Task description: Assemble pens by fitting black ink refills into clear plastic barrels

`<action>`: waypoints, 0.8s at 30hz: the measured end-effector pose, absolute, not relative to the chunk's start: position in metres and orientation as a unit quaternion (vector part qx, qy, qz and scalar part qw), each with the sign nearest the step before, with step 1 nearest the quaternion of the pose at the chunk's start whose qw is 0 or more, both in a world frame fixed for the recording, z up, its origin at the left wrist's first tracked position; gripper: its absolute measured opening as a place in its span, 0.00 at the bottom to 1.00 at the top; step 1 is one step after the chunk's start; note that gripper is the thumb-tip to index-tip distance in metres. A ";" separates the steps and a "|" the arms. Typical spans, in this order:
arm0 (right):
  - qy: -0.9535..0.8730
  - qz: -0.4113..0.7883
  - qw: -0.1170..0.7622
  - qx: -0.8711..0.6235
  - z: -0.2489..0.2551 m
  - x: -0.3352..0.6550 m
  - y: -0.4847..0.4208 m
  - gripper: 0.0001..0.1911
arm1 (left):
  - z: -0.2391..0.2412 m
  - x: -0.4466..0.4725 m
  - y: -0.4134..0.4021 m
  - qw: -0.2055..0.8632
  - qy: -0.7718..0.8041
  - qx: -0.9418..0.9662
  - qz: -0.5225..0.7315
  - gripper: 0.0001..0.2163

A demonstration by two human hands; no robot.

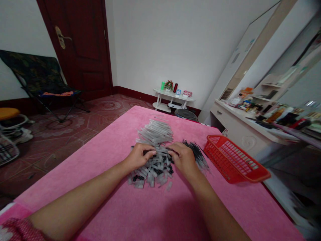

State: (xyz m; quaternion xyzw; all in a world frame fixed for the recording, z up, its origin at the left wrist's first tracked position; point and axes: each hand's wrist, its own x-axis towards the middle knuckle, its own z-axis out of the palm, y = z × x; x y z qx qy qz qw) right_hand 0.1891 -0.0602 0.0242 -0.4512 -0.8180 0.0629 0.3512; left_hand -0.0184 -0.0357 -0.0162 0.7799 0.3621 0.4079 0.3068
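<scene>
My left hand (138, 156) and my right hand (185, 156) face each other over a heap of small clear and black pieces that look like pen caps (151, 174). Thumb and fingers are closed on each hand, a short gap apart; what they pinch is too small and blurred to make out. Just beyond them lies a pile of clear tubes like pen barrels (155, 131), mostly lying crosswise. Beside my right hand is a bundle of thin dark sticks resembling pen refills (199, 154), partly hidden by that hand.
A red plastic basket (232, 160) stands at the right on the pink table cover (105, 160). Further right is a cluttered dresser (240, 122). Behind the table are a small white stand (162, 92) and a wall; a folding chair (37, 77) stands at left.
</scene>
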 end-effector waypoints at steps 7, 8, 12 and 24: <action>-0.808 0.068 0.375 -0.449 0.024 0.183 -0.066 0.09 | -0.017 -0.018 -0.039 0.229 0.350 0.802 0.427 0.09; -0.805 0.077 0.374 -0.454 0.023 0.183 -0.066 0.09 | -0.018 -0.019 -0.039 0.203 0.352 0.809 0.424 0.08; -0.773 0.152 0.374 -0.490 0.015 0.185 -0.061 0.09 | -0.022 -0.024 -0.040 0.084 0.352 0.834 0.416 0.08; -0.806 0.112 0.239 -0.529 0.043 0.183 -0.074 0.07 | -0.017 -0.014 -0.049 0.062 0.298 0.858 0.414 0.13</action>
